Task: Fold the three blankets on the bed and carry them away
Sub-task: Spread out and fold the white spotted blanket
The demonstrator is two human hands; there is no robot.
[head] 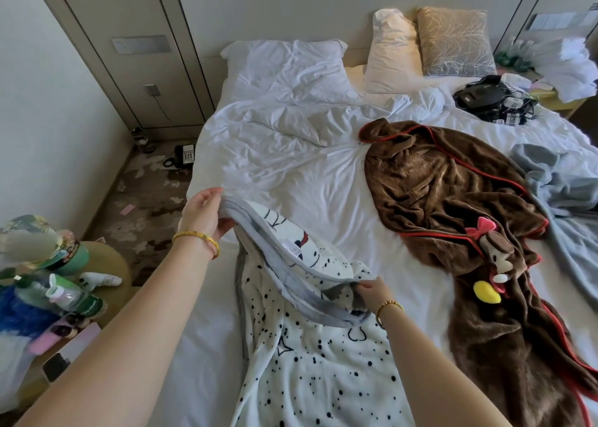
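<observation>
Blankets, three counted on the bed (323,180): spotted white blanket (323,371) near centre, brown blanket (453,200) with red trim to its right, pale blue blanket (556,180) far right. I see my left hand (207,213) pinching the spotted blanket's grey edge, lifted off the sheet. My right hand (372,294) grips the same edge, nearer. Three pillows at the far end: two white, one gold. One gold bracelet per wrist.
</observation>
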